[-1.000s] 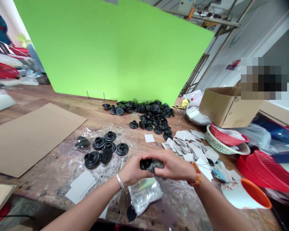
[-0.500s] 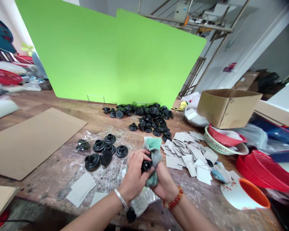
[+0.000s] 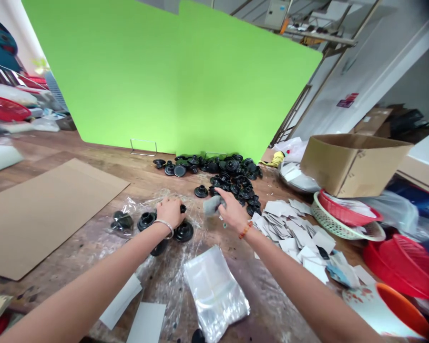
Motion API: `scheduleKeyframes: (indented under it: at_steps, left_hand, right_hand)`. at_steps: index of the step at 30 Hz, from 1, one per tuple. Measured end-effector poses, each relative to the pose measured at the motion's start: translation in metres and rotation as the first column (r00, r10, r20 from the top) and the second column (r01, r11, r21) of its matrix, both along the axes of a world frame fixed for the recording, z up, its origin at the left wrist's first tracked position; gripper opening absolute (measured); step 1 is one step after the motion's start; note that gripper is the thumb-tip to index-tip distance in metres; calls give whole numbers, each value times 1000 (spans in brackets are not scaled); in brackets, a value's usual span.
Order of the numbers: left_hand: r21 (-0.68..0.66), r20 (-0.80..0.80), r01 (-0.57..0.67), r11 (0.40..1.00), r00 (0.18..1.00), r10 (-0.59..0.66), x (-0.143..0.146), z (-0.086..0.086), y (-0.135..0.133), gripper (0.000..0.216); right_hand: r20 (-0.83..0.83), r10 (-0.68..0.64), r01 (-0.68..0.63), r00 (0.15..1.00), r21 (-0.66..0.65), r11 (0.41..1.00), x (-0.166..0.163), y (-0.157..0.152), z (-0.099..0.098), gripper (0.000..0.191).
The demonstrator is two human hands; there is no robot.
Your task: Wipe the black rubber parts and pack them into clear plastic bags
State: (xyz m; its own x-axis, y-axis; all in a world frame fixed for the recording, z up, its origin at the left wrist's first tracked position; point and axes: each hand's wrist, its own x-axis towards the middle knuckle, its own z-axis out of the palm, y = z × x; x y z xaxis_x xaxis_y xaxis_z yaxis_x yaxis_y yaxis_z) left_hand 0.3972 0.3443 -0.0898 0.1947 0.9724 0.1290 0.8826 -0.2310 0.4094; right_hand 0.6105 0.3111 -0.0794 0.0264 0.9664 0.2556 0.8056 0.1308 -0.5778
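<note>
Left fingers [image 3: 174, 205] curl round a black part [image 3: 182, 208], seemingly setting it among the small group [image 3: 146, 220] left of centre. Right fingers [image 3: 221, 195] clutch a grey cloth [image 3: 210, 206] beside the pile [image 3: 232, 172] on the surface [image 3: 93, 247]. Lifting another part calls for a spare fingertip.

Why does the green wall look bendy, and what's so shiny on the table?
Head view: the wide lens curves the edges of the green board and stretches the corners; light glares off the clear plastic bag and the crinkled film beneath the left hand; the right hand, gripping a grey cloth, is slightly blurred; shadows are soft and faint.
</note>
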Motion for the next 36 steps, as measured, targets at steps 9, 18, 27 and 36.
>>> scheduleKeyframes:
  at_steps: [9,18,27,36]
  left_hand:
    - [-31,230,18,999,973,-11,-12,19,6,23]
    - [-222,773,106,969,625,109,-19,22,-14,37]
    - [-346,929,462,816,292,229,27,8,-105,47]
    - [-121,903,321,939,428,-29,32,17,-133,34]
  right_hand:
    - [231,-15,42,973,-112,993,-53,105,-19,38]
    - [188,106,-103,976,-24,994,-57,62,8,24]
    - [-117,274,-266,955,78,961,-36,-64,33,12]
    - [-894,-127,-230,430,-245,942,-44,-89,-2,38]
